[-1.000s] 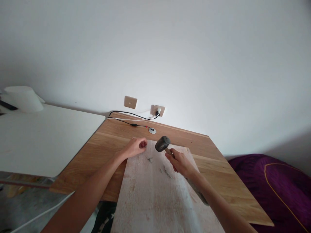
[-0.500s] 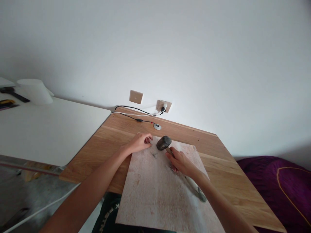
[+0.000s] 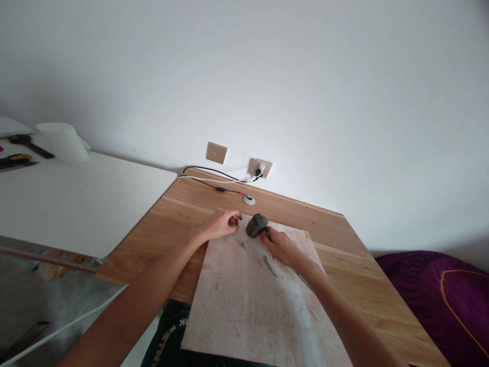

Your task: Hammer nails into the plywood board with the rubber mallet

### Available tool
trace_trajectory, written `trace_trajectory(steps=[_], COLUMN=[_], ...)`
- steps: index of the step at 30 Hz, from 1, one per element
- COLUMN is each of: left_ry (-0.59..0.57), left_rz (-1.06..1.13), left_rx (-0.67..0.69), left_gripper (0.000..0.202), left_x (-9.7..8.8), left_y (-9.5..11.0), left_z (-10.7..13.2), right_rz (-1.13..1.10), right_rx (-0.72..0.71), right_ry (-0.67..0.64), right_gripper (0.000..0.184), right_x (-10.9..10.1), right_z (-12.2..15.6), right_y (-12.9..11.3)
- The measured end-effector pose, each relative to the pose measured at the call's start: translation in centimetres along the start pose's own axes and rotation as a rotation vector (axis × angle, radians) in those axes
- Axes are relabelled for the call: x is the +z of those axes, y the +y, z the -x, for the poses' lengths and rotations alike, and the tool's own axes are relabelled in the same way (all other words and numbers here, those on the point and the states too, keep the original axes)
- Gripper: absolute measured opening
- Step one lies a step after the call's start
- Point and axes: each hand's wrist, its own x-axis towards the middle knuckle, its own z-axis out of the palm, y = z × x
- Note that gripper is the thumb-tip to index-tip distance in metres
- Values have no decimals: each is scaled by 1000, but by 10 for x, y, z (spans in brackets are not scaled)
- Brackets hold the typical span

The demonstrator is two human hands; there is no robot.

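Observation:
My right hand [image 3: 280, 245] is wrapped round the handle of a rubber mallet [image 3: 256, 226] with a dark, thick head. Most of the handle is hidden behind the hand and forearm. The mallet head hangs over the far part of a pale wooden board [image 3: 229, 311]. At the board's far left corner, my left hand [image 3: 225, 224] pinches what looks like a small nail [image 3: 238, 224] between thumb and fingers, just left of the mallet head. A few slim metal nails [image 3: 242, 244] lie on the board between the hands. Nearer me, a thin dark mark or object shows below my right hand.
The board lies on a wooden table [image 3: 367, 300] against the wall. Behind are cables [image 3: 214, 178], a cable hole [image 3: 249, 201] and a socket [image 3: 260, 168]. A white table [image 3: 114, 204] at left bears a white roll [image 3: 63, 142] and tools. Purple fabric [image 3: 431, 290] is at right.
The mallet's handle has swung out of sight behind my right forearm, and its head sits slightly lower. My left hand stays pinched in the same place. The view has shifted slightly.

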Motion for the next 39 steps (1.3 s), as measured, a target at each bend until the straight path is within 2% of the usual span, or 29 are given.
trace_trajectory(steps=[7, 10, 14, 39], left_ry=[82, 70, 78, 87], left_rz=[-211, -197, -170, -88], left_rx=[19, 11, -2, 3], left_gripper=[13, 8, 6, 8], left_x=[-3, -3, -3, -1], left_y=[1, -2, -3, -10], left_z=[2, 1, 1, 0], right_rz=[-64, -100, -96, 174], right_rx=[-44, -57, -63, -50], right_ry=[60, 80, 81, 107], right_gripper=[25, 28, 21, 21], right_x=[-10, -9, -8, 2], right_z=[2, 2, 0, -4], right_y=[-12, -18, -24, -36])
